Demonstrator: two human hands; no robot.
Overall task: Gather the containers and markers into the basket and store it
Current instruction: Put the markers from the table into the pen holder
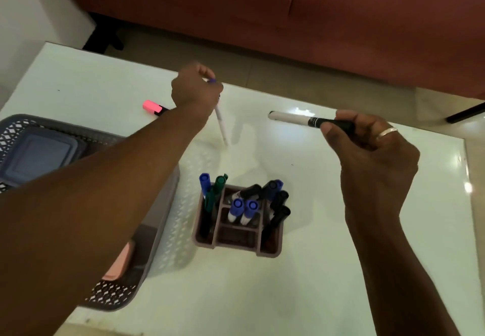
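Observation:
My left hand [195,87] reaches across the white table [315,270] and grips a thin white pen with a blue cap [220,120], its tip pointing down at the tabletop. At the right, my right hand [367,149] holds a white marker with a black cap [296,119] level above the table. A brown compartment holder [236,236] stands at the centre with several blue, green and black markers upright in it. A grey lattice basket [168,230] sits at the left under my forearm, holding a blue-grey lidded container [36,154] and a pink container [118,262]. A pink highlighter [153,106] lies beyond the basket.
A red-brown sofa [288,7] runs along the far side of the table, with a strip of floor between. A dark object [105,33] stands on the floor at the far left. A black bar [464,113] pokes in past the table's right far corner.

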